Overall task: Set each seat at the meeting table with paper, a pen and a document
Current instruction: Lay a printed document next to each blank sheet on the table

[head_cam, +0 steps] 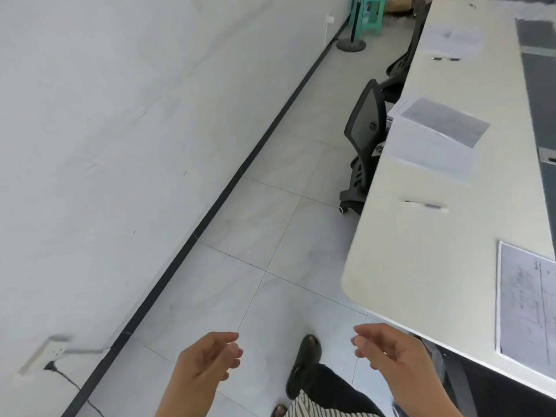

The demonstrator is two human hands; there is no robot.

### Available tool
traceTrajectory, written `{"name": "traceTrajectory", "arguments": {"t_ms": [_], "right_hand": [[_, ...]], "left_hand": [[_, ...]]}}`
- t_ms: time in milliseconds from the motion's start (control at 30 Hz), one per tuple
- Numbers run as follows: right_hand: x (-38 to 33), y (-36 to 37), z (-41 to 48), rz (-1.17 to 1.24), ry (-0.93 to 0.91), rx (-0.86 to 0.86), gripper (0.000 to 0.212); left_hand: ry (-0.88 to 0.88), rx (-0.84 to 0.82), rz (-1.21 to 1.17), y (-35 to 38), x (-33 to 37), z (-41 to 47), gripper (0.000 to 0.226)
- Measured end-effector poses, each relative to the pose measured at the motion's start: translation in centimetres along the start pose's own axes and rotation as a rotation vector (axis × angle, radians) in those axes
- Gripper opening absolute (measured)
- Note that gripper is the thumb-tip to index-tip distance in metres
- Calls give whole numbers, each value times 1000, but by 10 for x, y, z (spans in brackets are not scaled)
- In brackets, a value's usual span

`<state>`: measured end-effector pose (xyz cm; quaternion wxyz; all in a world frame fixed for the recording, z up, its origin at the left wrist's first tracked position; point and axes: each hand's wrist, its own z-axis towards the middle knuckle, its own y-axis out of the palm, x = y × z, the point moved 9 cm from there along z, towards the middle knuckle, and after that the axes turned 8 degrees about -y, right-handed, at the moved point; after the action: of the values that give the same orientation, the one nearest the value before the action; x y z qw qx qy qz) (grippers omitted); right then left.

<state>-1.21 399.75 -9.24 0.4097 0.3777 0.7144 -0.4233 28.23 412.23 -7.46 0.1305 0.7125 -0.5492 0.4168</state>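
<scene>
Both grips loose, empty: left grip [207,356], right grip [388,347] | document [529,311] print unreadable

The long pale surface [421,254] carries paper at 3 places along its edge. Nearest the rounded corner lies a printed document [526,305]. Beyond it lies a pen [425,205], then a paper stack [427,155] topped by a grey-printed sheet [445,121], then a farther pen [452,59] and blurred papers [451,39]. Dark panels [538,70] run down its middle.

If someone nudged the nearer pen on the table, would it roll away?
Probably a little: the pen looks slim and round, lying flat on the smooth table. It seems light, so a fingertip should shift it. Any clip might stop it, but blur hides that.
</scene>
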Motion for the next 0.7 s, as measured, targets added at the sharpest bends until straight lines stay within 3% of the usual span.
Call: {"name": "traceTrajectory", "arguments": {"t_ms": [200,500,700], "right_hand": [[-26,11,113,51,28,78,14],[-139,17,281,114,-66,112,13],[-147,-6,375,82,-7,300,15]], "left_hand": [[47,-54,103,-6,83,105,15],[129,-73,104,-29,233,234,16],[102,-189,181,-16,302,351,16]]}}
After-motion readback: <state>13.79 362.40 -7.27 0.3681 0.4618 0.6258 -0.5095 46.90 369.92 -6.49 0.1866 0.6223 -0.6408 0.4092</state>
